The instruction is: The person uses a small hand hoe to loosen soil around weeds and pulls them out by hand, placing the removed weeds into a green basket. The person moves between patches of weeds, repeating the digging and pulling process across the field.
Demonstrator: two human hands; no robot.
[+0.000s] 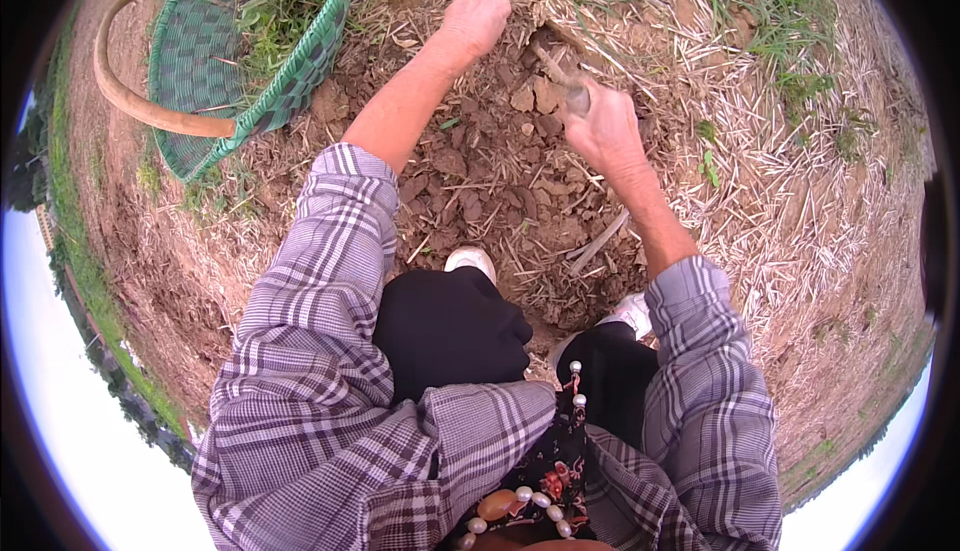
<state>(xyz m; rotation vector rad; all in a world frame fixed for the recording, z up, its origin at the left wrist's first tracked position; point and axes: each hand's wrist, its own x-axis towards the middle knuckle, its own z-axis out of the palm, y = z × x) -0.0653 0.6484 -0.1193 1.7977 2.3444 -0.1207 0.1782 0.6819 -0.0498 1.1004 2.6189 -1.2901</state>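
My right hand [602, 124] is closed round the handle of a hand tool [553, 69], whose far end goes into a dark hollow in the broken brown soil [480, 153]. The tool's head is hidden in the ground, so its kind cannot be told. To the left of the hollow, my left hand [480, 19] is curled low over the soil, its back towards me. Whether its fingers hold anything cannot be seen. A green woven basket [199, 55] with a curved wooden handle [139, 108] stands at the upper left, with leafy green plants [289, 3] inside.
Dry straw [750, 198] covers the ground on the right, with tufts of green grass [795, 18] at the upper right. Soil clods lie between my hands and my white shoes [471, 260]. A flat dry stalk [598, 243] lies near my right shoe.
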